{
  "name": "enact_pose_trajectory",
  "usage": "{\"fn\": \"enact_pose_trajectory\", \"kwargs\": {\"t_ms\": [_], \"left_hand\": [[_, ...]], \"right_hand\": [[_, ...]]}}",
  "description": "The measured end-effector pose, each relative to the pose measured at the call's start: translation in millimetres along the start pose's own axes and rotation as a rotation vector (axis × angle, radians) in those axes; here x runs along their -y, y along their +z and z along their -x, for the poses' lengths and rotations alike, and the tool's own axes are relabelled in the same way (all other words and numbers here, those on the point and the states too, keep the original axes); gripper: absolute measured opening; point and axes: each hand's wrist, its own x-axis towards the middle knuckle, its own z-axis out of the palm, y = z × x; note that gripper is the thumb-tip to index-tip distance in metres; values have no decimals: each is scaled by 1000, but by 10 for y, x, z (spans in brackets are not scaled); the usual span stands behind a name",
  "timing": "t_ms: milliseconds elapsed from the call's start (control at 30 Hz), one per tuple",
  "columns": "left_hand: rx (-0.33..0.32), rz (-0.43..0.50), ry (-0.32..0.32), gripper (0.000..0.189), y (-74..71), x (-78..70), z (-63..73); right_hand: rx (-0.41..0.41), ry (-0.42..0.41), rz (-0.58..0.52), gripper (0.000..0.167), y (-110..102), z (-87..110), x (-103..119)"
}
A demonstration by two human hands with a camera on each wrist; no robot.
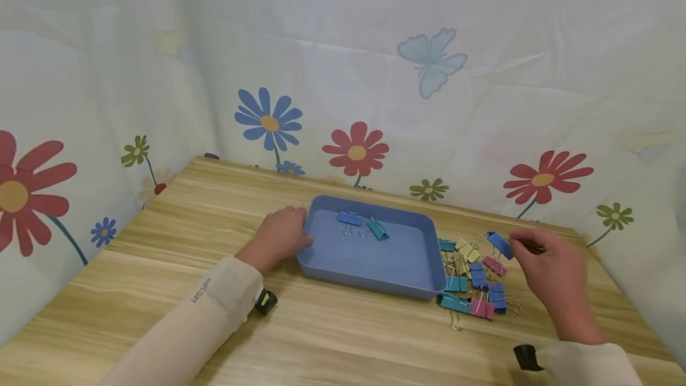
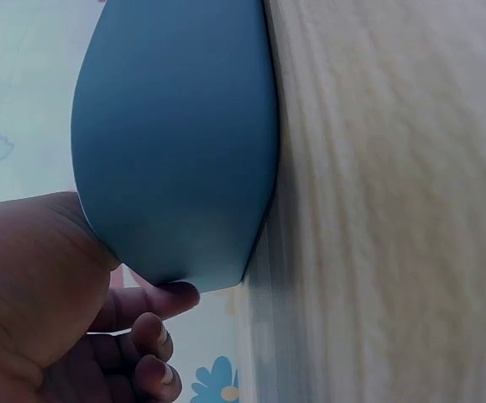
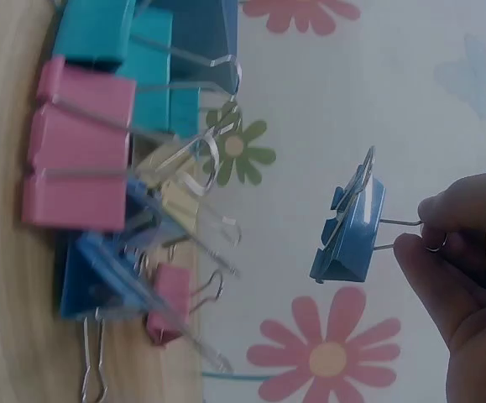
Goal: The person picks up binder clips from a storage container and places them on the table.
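Observation:
My right hand (image 1: 554,276) pinches a blue binder clip (image 1: 499,245) by one wire handle, held above the right side of a pile of clips. In the right wrist view, that binder clip (image 3: 352,231) hangs between thumb and finger, apart from the pile. The left hand (image 1: 281,234) grips the left wall of a blue tray (image 1: 370,288); in the left wrist view its fingers curl under the tray's corner (image 2: 175,151). Inside the tray lie a blue binder clip (image 1: 351,218) and a teal binder clip (image 1: 377,229).
Against the tray's right side sits a heap of binder clips in teal, yellow, blue and pink, with a pink clip (image 1: 483,309) at its front. The wooden table (image 1: 332,344) meets a flowered curtain (image 1: 343,64) along its back and sides.

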Motion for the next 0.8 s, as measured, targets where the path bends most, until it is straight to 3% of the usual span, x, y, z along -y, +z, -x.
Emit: {"fn": "enact_pose_trajectory", "kwargs": {"t_ms": [233, 533, 800], "left_hand": [[8, 11, 1, 24, 12, 0, -8], [15, -1, -1, 29, 12, 9, -25], [24, 4, -7, 27, -7, -8, -12]], "right_hand": [[-12, 65, 53, 15, -30, 57, -241], [114, 200, 122, 20, 7, 120, -451], [203, 228, 168, 20, 84, 165, -593]]}}
